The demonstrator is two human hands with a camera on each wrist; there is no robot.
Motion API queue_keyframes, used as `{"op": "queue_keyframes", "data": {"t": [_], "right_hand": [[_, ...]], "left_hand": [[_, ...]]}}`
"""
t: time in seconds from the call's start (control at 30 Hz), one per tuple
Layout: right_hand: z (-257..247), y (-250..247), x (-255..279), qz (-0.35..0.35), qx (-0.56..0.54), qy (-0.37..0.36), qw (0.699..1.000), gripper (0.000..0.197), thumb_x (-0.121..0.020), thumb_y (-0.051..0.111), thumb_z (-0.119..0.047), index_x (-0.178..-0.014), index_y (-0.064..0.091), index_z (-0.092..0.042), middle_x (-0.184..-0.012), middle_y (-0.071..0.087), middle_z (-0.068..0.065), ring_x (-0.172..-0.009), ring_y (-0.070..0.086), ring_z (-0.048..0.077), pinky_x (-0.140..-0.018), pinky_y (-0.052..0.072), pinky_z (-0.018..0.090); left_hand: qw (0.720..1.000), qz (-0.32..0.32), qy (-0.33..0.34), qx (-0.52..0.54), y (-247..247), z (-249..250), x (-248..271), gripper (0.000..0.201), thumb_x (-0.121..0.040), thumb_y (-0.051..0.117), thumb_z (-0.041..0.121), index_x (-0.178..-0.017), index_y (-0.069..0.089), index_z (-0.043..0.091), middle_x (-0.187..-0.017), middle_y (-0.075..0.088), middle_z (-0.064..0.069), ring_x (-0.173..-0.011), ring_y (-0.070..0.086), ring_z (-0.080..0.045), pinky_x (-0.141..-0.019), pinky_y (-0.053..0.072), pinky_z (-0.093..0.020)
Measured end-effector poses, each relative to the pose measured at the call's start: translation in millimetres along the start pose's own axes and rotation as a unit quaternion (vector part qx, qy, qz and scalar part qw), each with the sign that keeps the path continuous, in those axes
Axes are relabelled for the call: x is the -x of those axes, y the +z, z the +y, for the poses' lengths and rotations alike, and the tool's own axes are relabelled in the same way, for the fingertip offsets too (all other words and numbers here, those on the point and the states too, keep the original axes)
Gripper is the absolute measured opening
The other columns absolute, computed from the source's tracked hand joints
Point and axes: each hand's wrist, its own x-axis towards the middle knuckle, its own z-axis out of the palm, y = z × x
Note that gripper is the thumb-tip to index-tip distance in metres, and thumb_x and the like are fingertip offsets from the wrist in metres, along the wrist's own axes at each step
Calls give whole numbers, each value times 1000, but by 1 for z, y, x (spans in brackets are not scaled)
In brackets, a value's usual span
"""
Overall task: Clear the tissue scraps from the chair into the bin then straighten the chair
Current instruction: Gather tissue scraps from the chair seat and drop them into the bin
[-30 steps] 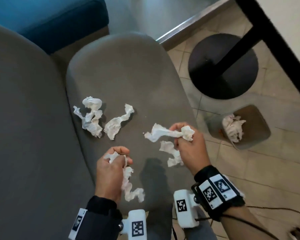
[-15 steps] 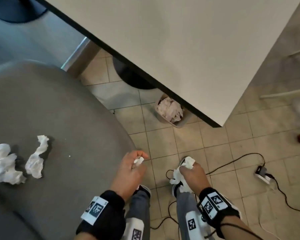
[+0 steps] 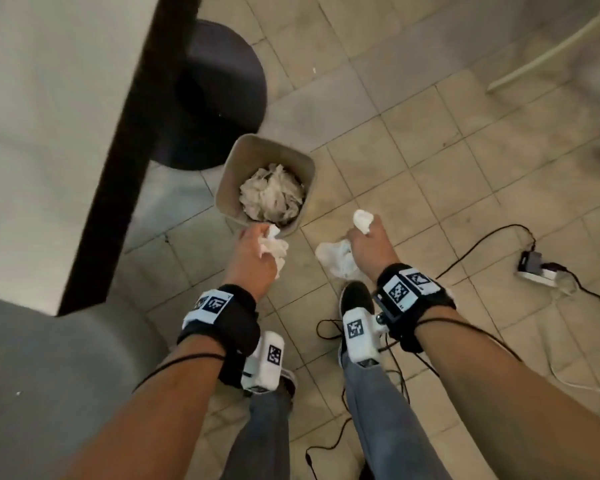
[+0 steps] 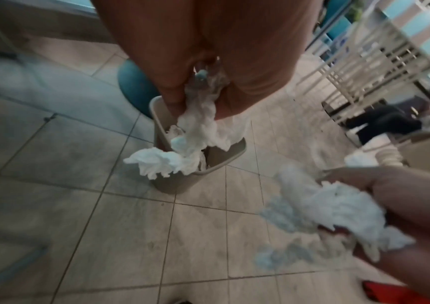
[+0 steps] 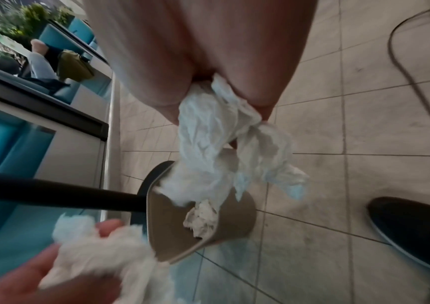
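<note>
A small beige bin (image 3: 232, 161) stands on the tiled floor beside the table's round black base, with crumpled tissue (image 3: 272, 195) inside. My left hand (image 3: 257, 247) grips white tissue scraps (image 4: 182, 144) just short of the bin's near rim. My right hand (image 3: 364, 233) grips another bunch of tissue scraps (image 5: 218, 144) to the right of the bin, above the floor. A corner of the grey chair (image 3: 49, 382) shows at the lower left; no scraps show on that part.
A white table top (image 3: 49, 116) with a dark edge overhangs the left side, its black round base (image 3: 222, 88) behind the bin. Black cables and a power strip (image 3: 541, 268) lie on the floor at right. My shoes and jeans are below my hands.
I have turned from the chair seat toward the bin. Both hands, each still holding tissue, moved forward and down from beside the chair to near the bin's rim.
</note>
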Motion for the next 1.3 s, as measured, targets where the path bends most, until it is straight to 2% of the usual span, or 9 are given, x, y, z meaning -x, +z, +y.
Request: {"op": "queue_keyframes", "data": {"t": [0.13,0.3,0.43,0.57,0.67,0.93,1.03,1.13,1.3], "right_hand": [[-14,9,-45,-26,-49,-46,997,35,-99,44,-17,-133,40,-14,-99,59,2,-80,56,14,-80,46,34],[-32,31,-76,-84,-133,-19,987,35,-94,57,-24,-115,30,-24,-86,48,-9,-80,54,11,-68,48,31],[-53,52,-89,-133,-186,29,973,52,-64,53,-24,-113,38,-14,-79,44,2,-61,44,18,-53,35,26],[-71,71,-103,-182,-311,70,930,15,-62,47,-11,-72,38,-17,-69,42,7,-73,44,27,-65,37,35],[-76,77,-113,-236,-350,80,903,4,-78,52,-11,-75,51,-14,-78,59,10,-84,56,29,-82,45,41],[-68,73,-113,-222,-140,7,965,23,-94,49,-20,-117,54,-19,-91,52,8,-76,51,19,-66,41,32],[-39,52,-99,-196,-115,34,973,29,-99,47,-29,-127,54,-24,-109,65,-1,-93,65,15,-79,54,33],[9,23,-83,-172,5,58,983,30,-100,47,-29,-128,57,-22,-122,66,3,-103,67,22,-95,54,42],[103,-39,-34,-177,270,63,944,22,-95,51,-27,-114,62,-27,-115,68,6,-97,67,24,-89,53,40]], "left_hand": [[994,57,48,-83,15,22,-48,46,-88,51,1,-132,51,16,-131,49,-12,-116,51,-26,-102,40,-34],[981,127,59,-133,21,25,-96,45,-88,56,7,-132,50,15,-135,47,-10,-114,53,-27,-93,41,-29],[979,154,44,-123,18,20,-112,46,-88,55,9,-132,49,17,-135,45,-8,-115,54,-27,-100,45,-34],[981,171,39,-81,12,16,-122,46,-87,54,9,-132,48,17,-138,45,-7,-114,55,-26,-99,46,-33],[984,167,36,-56,6,14,-125,51,-87,56,10,-135,45,22,-138,45,-5,-108,52,-18,-88,42,-24],[993,109,16,-44,-6,2,-115,72,-83,71,14,-144,36,30,-148,33,-4,-116,41,-11,-98,34,-22],[995,88,-9,-44,-8,-5,-92,67,-84,71,20,-141,40,33,-145,36,-3,-124,44,-18,-106,39,-33],[996,55,-21,-71,-7,-22,-50,56,-86,68,23,-137,46,33,-143,42,-1,-128,45,-20,-107,39,-35],[992,-62,-31,-104,-11,-78,59,35,-93,61,29,-124,53,43,-123,55,10,-106,56,-8,-88,48,-26]]}}
